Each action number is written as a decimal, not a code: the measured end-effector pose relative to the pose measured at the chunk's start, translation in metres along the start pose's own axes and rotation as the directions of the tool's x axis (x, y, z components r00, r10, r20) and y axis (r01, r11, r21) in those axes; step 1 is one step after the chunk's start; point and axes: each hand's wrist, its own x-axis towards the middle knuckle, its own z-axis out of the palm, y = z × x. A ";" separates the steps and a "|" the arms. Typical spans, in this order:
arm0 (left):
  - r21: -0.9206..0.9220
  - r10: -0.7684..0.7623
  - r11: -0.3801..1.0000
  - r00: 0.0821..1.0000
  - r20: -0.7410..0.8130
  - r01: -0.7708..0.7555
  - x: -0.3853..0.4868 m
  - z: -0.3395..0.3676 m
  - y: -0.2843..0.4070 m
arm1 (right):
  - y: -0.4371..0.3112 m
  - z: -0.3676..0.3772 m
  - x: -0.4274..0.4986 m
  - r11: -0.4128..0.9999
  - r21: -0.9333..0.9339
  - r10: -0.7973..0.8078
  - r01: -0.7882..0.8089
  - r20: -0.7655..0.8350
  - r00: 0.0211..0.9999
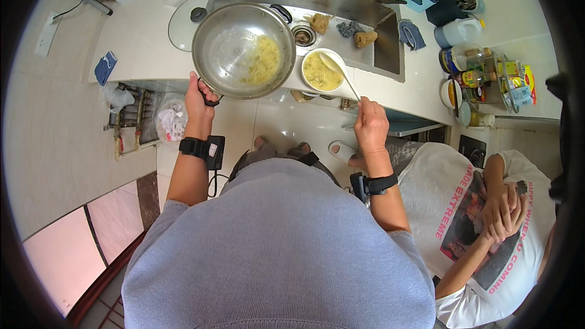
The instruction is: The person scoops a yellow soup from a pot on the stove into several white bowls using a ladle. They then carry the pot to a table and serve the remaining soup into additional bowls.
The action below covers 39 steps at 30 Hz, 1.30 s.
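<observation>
My left hand [201, 93] grips the near black handle of a wide stainless steel pan [224, 50], held over the counter edge and the sink's left end. Some yellowish soup [263, 61] with bits in it pools in the pan's right side. Just right of the pan, a white bowl [305, 81] stands at the counter's front edge, holding similar yellow soup [320, 73]. With its fingers closed on the handle end, my right hand [372, 123] holds a white spoon [349, 82]. The spoon's head rests in the bowl's soup.
Behind the bowl is a steel sink [388, 48] with brown clumps and a steel scourer [349, 29]. A glass lid [180, 27] lies left of the pan. Bottles and a condiment rack [502, 84] line the right counter. A person in a white shirt [425, 183] stands close at my right.
</observation>
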 end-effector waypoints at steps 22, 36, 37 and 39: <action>0.332 0.160 0.934 0.986 -0.052 -0.134 -0.001 -0.004 0.022 | -0.083 0.044 0.058 0.894 0.393 0.144 -0.214 0.200 0.969; 0.110 -0.002 0.994 0.999 -0.034 0.005 0.025 -0.018 0.037 | -0.125 0.131 0.085 0.931 -0.001 -0.361 0.364 0.125 0.924; 0.098 -0.009 0.995 0.999 -0.033 0.012 0.026 -0.019 0.039 | -0.127 0.124 0.077 0.914 0.019 -0.404 0.405 0.128 0.906; 0.075 -0.026 0.997 0.999 -0.028 0.028 0.030 -0.021 0.043 | -0.130 0.107 0.059 0.890 0.052 -0.456 0.454 0.162 0.875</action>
